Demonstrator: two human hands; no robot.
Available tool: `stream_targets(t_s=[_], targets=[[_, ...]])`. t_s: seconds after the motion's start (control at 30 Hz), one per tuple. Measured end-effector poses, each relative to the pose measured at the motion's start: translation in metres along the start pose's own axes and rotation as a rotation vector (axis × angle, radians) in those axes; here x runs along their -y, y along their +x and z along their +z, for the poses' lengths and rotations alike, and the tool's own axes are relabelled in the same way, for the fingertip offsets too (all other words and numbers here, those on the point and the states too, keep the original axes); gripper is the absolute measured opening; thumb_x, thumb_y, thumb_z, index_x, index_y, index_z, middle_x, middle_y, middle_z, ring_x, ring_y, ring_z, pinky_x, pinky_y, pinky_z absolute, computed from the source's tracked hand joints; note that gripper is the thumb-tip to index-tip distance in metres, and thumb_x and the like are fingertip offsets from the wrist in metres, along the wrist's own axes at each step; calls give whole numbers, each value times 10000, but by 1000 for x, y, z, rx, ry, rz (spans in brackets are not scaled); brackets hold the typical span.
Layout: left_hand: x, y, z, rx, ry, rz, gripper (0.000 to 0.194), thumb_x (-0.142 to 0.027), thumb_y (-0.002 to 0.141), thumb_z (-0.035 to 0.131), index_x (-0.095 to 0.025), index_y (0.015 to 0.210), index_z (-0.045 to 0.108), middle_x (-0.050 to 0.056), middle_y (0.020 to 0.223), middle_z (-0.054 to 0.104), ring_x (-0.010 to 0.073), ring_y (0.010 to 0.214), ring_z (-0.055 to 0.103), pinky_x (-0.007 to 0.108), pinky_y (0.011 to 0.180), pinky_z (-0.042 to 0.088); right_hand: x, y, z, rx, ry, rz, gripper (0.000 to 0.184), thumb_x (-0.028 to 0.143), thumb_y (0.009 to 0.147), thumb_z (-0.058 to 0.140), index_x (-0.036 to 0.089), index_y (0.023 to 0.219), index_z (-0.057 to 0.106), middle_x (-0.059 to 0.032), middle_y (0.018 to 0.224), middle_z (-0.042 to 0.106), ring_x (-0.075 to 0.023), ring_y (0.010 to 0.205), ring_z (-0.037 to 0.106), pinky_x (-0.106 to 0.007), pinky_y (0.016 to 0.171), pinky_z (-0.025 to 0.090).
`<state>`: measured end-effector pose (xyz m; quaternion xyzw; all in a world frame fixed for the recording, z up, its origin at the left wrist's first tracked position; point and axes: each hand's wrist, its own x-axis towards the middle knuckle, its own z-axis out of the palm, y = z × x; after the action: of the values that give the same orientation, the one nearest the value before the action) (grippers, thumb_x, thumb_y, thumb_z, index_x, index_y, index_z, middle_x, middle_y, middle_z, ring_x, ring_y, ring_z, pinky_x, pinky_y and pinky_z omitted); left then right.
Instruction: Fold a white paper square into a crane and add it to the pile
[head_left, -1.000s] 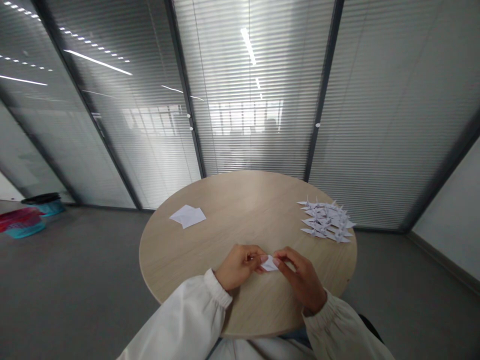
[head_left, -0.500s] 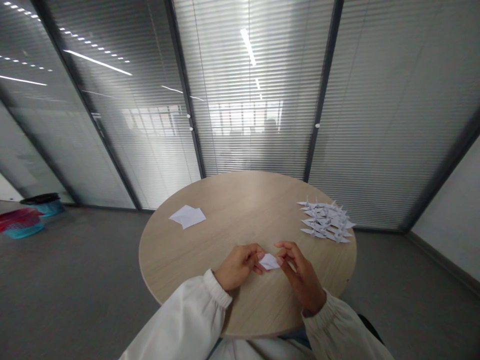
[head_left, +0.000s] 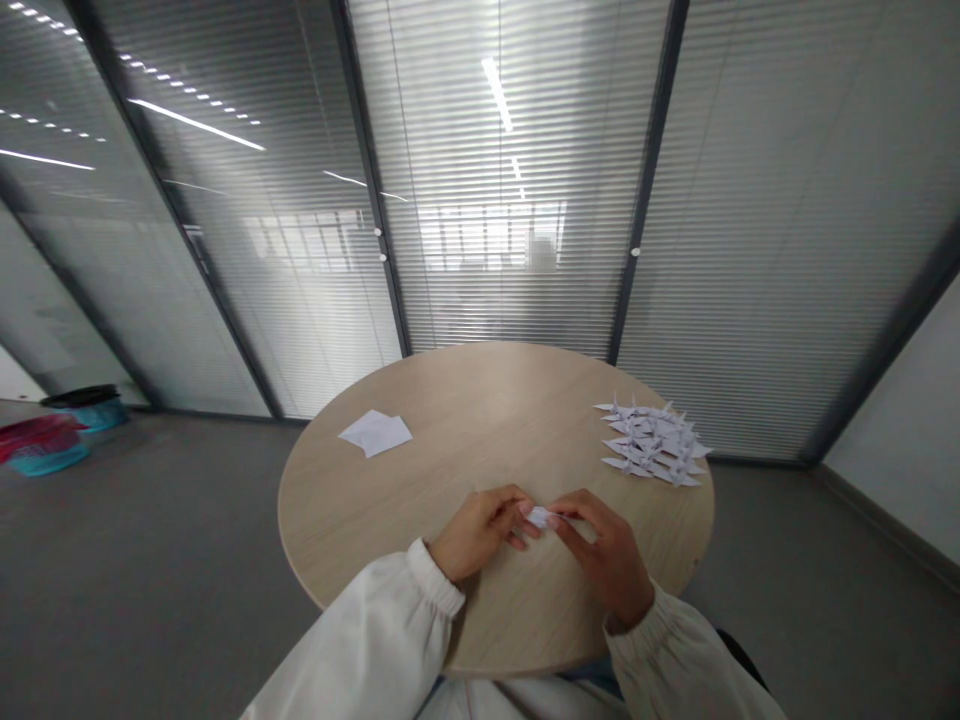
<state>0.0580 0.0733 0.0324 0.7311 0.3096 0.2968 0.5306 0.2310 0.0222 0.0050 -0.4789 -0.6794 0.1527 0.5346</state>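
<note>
Between my hands, over the near part of the table, is a small piece of folded white paper (head_left: 538, 516). My left hand (head_left: 484, 530) pinches its left end between thumb and fingers. From the other side, my right hand (head_left: 600, 545) pinches the right end with thumb and forefinger. The fingertips cover much of the paper, so its exact folds cannot be made out.
The round wooden table (head_left: 487, 390) bears several folded paper cranes (head_left: 652, 440) in close rows at the right. White paper sheets (head_left: 375, 433) lie at the left. Two blue bins (head_left: 52, 458) stand on the floor, far left. Glass panels with blinds (head_left: 495, 300) rise behind.
My right hand's raised fingers have come down and closed on the paper's right end. The paper now shows smaller and narrower between my hands. The cranes and sheets have stayed put.
</note>
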Motion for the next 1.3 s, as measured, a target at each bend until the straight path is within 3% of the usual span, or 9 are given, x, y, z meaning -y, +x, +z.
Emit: stream_targets(t_s=[0.13, 0.27, 0.47, 0.6, 0.77, 0.97, 1.3], targets=[[-1, 0, 0, 7, -204, -105, 486, -565, 809, 504, -125, 1015, 517, 126, 893, 637, 212, 731, 664, 288, 513, 546, 0, -1, -2, -58, 27, -120, 141, 267, 877, 526, 224, 844, 657, -36, 831, 638, -167, 809, 601, -288, 756, 475], [-5, -1, -2, 108, -339, -195, 509, -583, 790, 521, -110, 978, 537, 138, 862, 650, 225, 697, 672, 317, 512, 549, 2, -1, -3, -51, 41, -188, 175, 278, 883, 520, 243, 844, 688, -49, 867, 637, -178, 837, 603, -314, 770, 492], [-7, 1, -7, 111, -387, -145, 452, -422, 693, 720, -91, 980, 610, 79, 800, 679, 165, 711, 654, 284, 656, 531, 0, -1, -2, -15, 17, -191, 186, 302, 874, 539, 250, 798, 701, -61, 999, 603, -190, 935, 576, -335, 833, 473], [-3, 2, -9, 83, -418, -119, 439, -373, 656, 761, -89, 958, 617, 68, 779, 685, 142, 666, 644, 268, 642, 523, -1, -2, -1, -1, -20, -163, 185, 309, 876, 538, 250, 818, 703, -65, 1069, 570, -197, 989, 547, -350, 878, 446], [-2, 3, -11, 56, -406, -129, 439, -350, 626, 783, -87, 949, 644, 70, 786, 686, 147, 685, 637, 259, 639, 512, -4, -2, 0, 12, -22, -165, 193, 319, 886, 517, 233, 863, 689, -73, 1060, 580, -197, 991, 551, -360, 889, 449], [-3, 2, -14, 26, -301, -134, 333, -327, 623, 777, -85, 840, 706, 60, 729, 678, 96, 594, 567, 190, 552, 440, -7, -2, 1, 36, -8, -131, 180, 317, 885, 521, 232, 876, 679, -79, 1065, 587, -197, 975, 559, -378, 881, 465], [1, 2, -15, 14, -273, -137, 327, -348, 621, 769, -99, 830, 725, 53, 701, 675, 91, 557, 535, 209, 562, 420, -3, -2, 0, 59, 18, -146, 180, 321, 868, 553, 228, 865, 707, -85, 1054, 604, -203, 967, 566, -395, 866, 481]])
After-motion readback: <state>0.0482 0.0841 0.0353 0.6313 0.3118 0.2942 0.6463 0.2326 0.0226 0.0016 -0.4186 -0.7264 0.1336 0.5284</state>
